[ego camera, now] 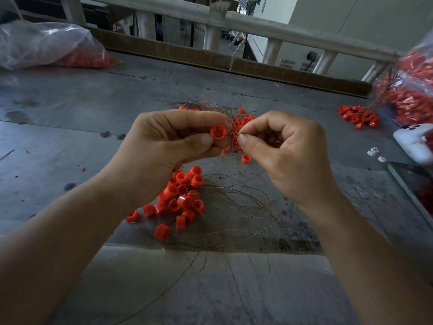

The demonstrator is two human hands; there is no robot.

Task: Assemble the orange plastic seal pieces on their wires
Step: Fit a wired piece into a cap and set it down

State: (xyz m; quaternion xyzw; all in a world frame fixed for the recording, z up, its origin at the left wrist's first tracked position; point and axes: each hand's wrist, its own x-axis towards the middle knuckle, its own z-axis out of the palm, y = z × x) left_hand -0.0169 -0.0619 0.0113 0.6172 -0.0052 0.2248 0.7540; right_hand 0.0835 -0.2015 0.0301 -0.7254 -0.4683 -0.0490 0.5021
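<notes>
Between the two hands, raised over the middle of the scene, a small round orange plastic seal cap point(218, 132) is pinched in the left grip point(164, 146). The thumb is below it and the forefinger curls over its top, so its open face is turned toward the camera. Just right of it, almost touching, the right grip point(281, 151) is closed tight, thumb against forefinger, on the end of a thin coppery twisted wire point(235, 160). The rest of the wire trails down toward the tabletop. Whether the tip has entered the cap cannot be told; it is too fine to see.

The cap looks light, rigid and smooth, so it would likely squirt out of a loose pinch. Holding it by the outer wall, as now, leaves the face free. The wire looks springy and easily bent, and is best held close to its tip so it does not buckle when pushed.

Near of the hands lies a heap of orange caps point(182, 195) among loose wires point(246, 207) spread over the grey tabletop point(70, 109). A smaller scatter of caps point(243, 119) lies just beyond the hands, and another cluster of caps point(356, 116) sits at the far right. A clear plastic bag point(46, 43) of orange pieces rests far left. A second bag point(412, 90) and a white device point(412, 141) are at the right edge.
</notes>
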